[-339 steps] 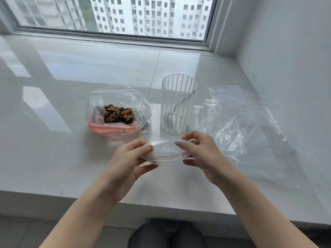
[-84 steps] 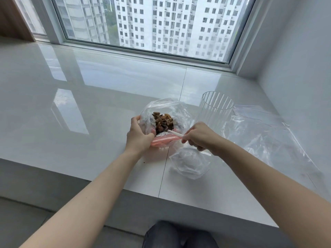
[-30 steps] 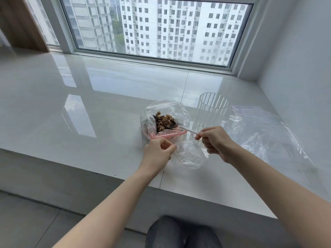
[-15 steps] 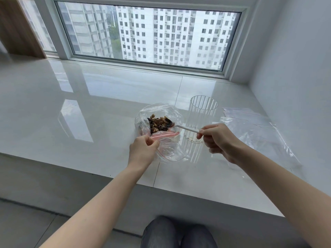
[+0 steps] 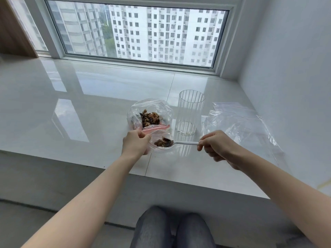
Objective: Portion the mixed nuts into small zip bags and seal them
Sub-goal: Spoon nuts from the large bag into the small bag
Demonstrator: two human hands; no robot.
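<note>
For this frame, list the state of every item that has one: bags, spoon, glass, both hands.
Large nut bag: open, nuts inside, on the counter.
Small zip bag: mouth held open, unsealed.
Spoon: loaded with nuts, bowl at the small bag's mouth.
Glass: upright, only crumbs at the bottom.
Spare bags: lying flat, unfilled.
Left hand: grips the small bag's edge.
Right hand: pinches the spoon handle.

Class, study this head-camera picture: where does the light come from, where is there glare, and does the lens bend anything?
Head view: daylight enters through the window; the glossy ledge mirrors it in bright patches; the clear glass and spare bags nearly vanish against the white; the wide lens bows the window frame and stretches the forearms; the nuts on the spoon stay sharp.
</note>
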